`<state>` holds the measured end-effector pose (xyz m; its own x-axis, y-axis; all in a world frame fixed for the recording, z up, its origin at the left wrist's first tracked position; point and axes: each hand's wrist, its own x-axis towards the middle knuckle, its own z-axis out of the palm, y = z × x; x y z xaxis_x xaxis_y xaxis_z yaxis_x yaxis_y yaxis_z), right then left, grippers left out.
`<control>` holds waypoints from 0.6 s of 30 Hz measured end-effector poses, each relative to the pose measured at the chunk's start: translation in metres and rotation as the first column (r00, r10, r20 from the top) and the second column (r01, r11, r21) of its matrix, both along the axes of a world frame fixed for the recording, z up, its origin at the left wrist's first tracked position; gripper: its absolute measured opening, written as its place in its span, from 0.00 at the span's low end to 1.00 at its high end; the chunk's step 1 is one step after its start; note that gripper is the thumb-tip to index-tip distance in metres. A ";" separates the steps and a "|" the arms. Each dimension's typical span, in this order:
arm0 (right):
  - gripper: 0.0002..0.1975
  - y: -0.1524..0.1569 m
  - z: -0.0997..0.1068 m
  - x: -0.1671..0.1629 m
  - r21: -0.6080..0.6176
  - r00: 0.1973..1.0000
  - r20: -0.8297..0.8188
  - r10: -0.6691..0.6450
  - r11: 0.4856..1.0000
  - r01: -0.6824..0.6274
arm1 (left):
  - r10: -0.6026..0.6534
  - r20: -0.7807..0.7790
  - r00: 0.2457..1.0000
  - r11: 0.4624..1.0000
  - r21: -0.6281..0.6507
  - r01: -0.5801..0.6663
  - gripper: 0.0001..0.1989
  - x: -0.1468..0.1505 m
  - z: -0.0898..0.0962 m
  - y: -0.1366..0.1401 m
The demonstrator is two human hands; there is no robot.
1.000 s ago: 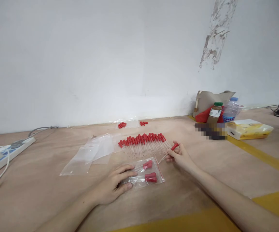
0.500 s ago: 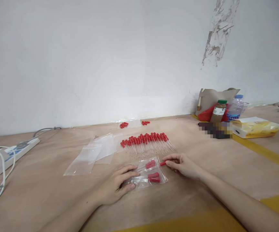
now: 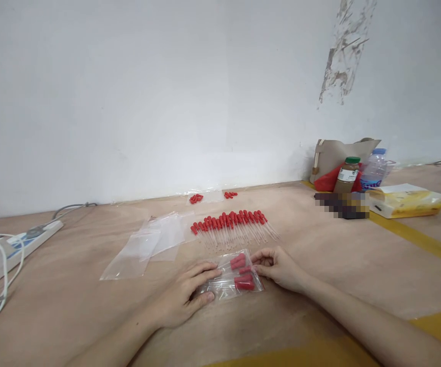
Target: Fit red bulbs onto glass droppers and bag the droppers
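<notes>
A clear zip-lock bag [image 3: 226, 290] lies on the brown-covered surface between the hands, containing red-bulbed droppers; a single dropper bulb [image 3: 245, 270] sits between two bulb clusters, near the bag's mouth. Left hand [image 3: 186, 293]: open, fingers resting on the bag's closed end. Right hand [image 3: 277, 267]: thumb and forefinger brought together at the mouth, touching; whether they grip the bulb or the bag edge cannot be told. Just beyond lies a row of red-bulbed droppers [image 3: 223, 219]; flat clear bags [image 3: 127, 255] lie to its left. Farther back, near the wall [image 3: 147, 102]: loose red bulbs [image 3: 196, 199].
</notes>
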<state>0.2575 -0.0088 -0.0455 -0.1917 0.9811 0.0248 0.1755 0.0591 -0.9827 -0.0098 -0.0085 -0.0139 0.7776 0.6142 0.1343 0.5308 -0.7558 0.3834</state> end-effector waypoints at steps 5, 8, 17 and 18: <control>0.13 -0.005 0.014 0.001 -0.242 0.977 -0.210 -0.031 0.970 -0.021 | -0.004 -0.002 1.000 1.000 0.008 0.004 0.20 0.000 -0.001 0.001; 0.13 -0.006 0.021 0.005 -0.327 0.957 -0.288 -0.047 0.943 -0.052 | -0.009 -0.008 1.000 1.000 0.015 0.009 0.21 0.001 0.000 0.001; 0.21 -0.002 0.011 0.000 -0.133 0.981 0.162 -0.102 0.983 0.124 | -0.038 -0.025 0.999 0.999 0.027 0.038 0.21 0.000 0.000 0.002; 0.19 -0.002 0.011 -0.001 -0.135 0.978 0.188 -0.093 0.984 0.120 | -0.053 -0.026 0.998 0.998 0.026 0.054 0.22 0.000 0.000 0.002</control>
<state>0.2566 -0.0106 -0.0342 -0.0744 0.9867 -0.1446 0.3479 -0.1102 -0.9310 -0.0100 -0.0065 -0.0137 0.8126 0.5682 0.1295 0.4988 -0.7930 0.3497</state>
